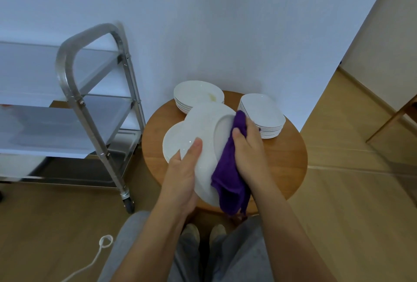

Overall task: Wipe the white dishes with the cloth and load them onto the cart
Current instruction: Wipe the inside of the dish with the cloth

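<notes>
Head view: the left hand (184, 173) grips a tilted white plate (204, 144) by its near-left rim, thumb on top. The right hand (247, 148) presses a purple cloth (230, 175) against the plate, fingers curled round the cloth. More dishes (262, 115) are stacked on the round table (286, 162); the cart (74, 105) stands left.

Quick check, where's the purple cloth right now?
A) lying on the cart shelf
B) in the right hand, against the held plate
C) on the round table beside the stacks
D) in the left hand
B: the right hand presses the purple cloth against the plate, which the left hand holds.
</notes>
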Available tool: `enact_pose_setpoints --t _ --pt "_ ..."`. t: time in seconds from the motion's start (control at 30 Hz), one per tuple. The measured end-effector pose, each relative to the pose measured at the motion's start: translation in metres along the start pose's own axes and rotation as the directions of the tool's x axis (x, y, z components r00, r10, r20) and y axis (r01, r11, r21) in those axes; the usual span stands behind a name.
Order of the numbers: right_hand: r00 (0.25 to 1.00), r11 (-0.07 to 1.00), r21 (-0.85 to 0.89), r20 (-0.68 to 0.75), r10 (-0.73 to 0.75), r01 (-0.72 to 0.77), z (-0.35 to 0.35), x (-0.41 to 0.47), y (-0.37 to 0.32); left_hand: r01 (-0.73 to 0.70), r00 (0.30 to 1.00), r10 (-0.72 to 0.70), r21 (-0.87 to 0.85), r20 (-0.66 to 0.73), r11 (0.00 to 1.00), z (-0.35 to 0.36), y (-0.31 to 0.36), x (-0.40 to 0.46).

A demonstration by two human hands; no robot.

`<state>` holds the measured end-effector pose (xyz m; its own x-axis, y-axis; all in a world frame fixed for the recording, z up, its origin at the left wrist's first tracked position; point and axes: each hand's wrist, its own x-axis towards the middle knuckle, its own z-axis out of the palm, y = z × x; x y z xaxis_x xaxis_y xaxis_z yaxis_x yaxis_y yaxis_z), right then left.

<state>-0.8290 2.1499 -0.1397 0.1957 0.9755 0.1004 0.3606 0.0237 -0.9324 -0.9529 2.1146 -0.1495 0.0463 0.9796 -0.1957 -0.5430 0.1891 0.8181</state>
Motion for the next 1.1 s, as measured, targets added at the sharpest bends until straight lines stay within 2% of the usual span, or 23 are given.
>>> enact_pose_setpoints --t 0.17,0.23,0.33,0.4,0.5,0.6,0.67,0.77,0.9,0.93,1.0,1.07,1.1 --pt "0.958 0.975 -0.083 0.221 -0.181 0.204 0.009 -0.014 -0.023 0.001 0.999 -0.002 -0.024 -0.038 1.0 -0.005 0.006 0.003" --pt "0.932 0.948 -0.119 0.255 -0.258 0.295 0.018 -0.028 -0.029 -0.016 0.999 0.014 -0.052 -0.047 0.998 -0.006 0.009 0.005" --pt "0.872 0.808 -0.337 0.102 -0.478 0.482 0.033 -0.052 -0.028 -0.071 0.997 0.067 -0.109 -0.038 0.992 -0.005 0.013 0.007" --pt "0.804 0.702 -0.484 0.006 -0.594 0.522 0.04 -0.061 -0.019 -0.077 0.996 0.068 -0.174 -0.053 0.982 -0.006 0.012 0.007" --pt "0.723 0.62 -0.535 -0.024 -0.69 0.574 0.041 -0.063 -0.003 0.022 0.999 -0.037 -0.329 -0.04 0.944 -0.007 0.011 0.004" --pt "0.69 0.623 -0.514 -0.079 -0.719 0.59 0.032 -0.06 0.017 0.086 0.996 -0.078 -0.409 0.036 0.908 -0.012 0.015 0.003" --pt "0.72 0.674 -0.489 -0.127 -0.683 0.554 0.022 -0.055 0.027 0.068 0.996 -0.036 -0.403 0.086 0.913 -0.017 0.018 0.003" --pt "0.822 0.786 -0.391 -0.116 -0.558 0.479 0.009 -0.043 0.032 0.018 0.993 0.027 -0.372 0.115 0.928 -0.02 0.018 0.002" --pt "0.962 0.963 -0.123 -0.104 -0.253 0.24 0.007 -0.027 0.021 -0.077 0.995 0.092 -0.27 0.044 0.96 -0.017 0.018 0.003" --pt "0.976 0.983 -0.042 -0.117 -0.185 0.182 0.008 -0.023 0.017 -0.115 0.993 0.12 -0.179 0.02 0.977 -0.015 0.019 0.003" --pt "0.991 0.988 0.144 -0.123 -0.046 0.063 0.011 -0.017 0.005 -0.181 0.983 0.182 0.114 0.005 0.977 -0.009 0.02 -0.001" --pt "0.991 0.954 0.297 -0.11 0.072 -0.037 0.012 -0.013 0.0 -0.243 0.969 0.239 0.408 0.06 0.88 -0.004 0.017 -0.008" --pt "0.987 0.92 0.379 -0.08 0.142 -0.102 0.011 -0.012 -0.004 -0.301 0.953 0.27 0.501 0.136 0.812 -0.002 0.015 -0.011"
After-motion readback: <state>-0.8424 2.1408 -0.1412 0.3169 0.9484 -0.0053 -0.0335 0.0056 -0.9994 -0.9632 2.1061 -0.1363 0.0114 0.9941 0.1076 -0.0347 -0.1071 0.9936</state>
